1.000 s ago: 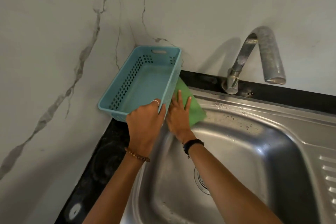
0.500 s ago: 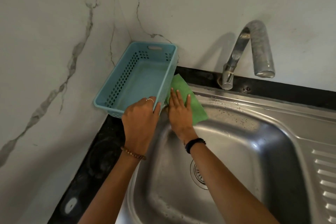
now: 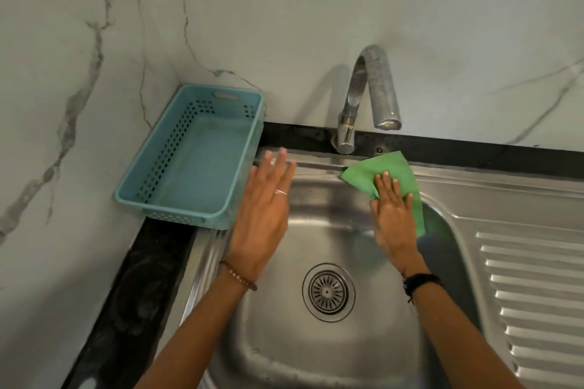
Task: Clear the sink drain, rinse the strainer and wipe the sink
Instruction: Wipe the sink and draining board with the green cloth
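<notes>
Sink [image 3: 316, 357] — one strainer [image 3: 328, 292], one green cloth [image 3: 366, 172] under right hand [image 3: 393, 218]

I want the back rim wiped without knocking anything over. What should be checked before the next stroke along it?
1. Green cloth flat under right hand: ok.
2. Left hand off the blue basket, fingers open: ok.
3. Basket fully on the counter, clear of the sink rim: cannot tell.
4. Faucet off, no water running: ok.
5. Strainer seated in the drain: ok.
6. Rim clean: cannot tell.
</notes>
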A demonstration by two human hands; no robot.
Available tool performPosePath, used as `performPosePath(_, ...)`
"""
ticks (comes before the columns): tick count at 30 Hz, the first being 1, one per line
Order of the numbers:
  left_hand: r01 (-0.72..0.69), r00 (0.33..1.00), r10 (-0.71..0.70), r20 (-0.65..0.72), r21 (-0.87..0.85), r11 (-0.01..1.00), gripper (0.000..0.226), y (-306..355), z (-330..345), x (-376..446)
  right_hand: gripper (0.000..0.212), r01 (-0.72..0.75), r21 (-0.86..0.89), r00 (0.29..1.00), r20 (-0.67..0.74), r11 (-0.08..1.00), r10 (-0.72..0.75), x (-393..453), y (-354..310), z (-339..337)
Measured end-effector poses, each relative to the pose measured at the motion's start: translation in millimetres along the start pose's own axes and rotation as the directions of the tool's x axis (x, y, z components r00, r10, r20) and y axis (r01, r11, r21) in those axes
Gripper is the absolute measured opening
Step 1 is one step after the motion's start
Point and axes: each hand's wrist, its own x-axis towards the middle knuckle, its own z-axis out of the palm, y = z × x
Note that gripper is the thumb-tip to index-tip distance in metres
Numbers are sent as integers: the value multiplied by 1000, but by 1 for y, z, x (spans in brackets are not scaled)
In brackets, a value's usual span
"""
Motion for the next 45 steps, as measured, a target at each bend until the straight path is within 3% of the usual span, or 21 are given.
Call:
performPosePath(3, 56, 965, -9, 261, -173, 983, 76, 8, 36, 4, 53, 40, 29, 999, 14, 999, -41, 2, -21, 2)
performPosePath(6, 178, 910, -94, 403, -175, 968, 76, -1, 67, 8, 56, 177, -1, 984, 36, 984, -177, 4, -53, 16)
performPosePath(11, 359, 873, -274, 404, -152, 921, 82, -35, 76, 7, 66, 411, -36, 911, 41, 911, -409, 28, -120, 30)
performPosePath(18, 360, 870, -270, 412, -159, 919, 85, -37, 80, 7, 63, 443, -93, 895, -3, 892, -445, 37, -121, 33)
performPosePath(24, 117, 874, -41, 485, -128, 985, 91, -11, 88, 12, 65, 283, -75, 958, -14, 956, -285, 19, -43, 12)
performPosePath(30, 145, 845, -30, 534, -175, 974, 93, 11, 91, 16, 55, -53, 71, 997, -50, 996, 57, -6, 42, -30)
performPosePath(35, 141, 840, -5, 542, -208, 968, 97, 5, 92, 16, 50, -225, 136, 974, 0, 965, 227, 0, 22, -35)
performPosePath(39, 143, 838, -2, 546, -217, 966, 98, 5, 95, 15, 51, -237, 57, 972, 14, 970, 236, 3, -16, -21)
performPosePath(45, 155, 814, 7, 580, -230, 961, 101, 3, 96, 18, 59, -67, 32, 998, 23, 997, 66, 6, -78, 2)
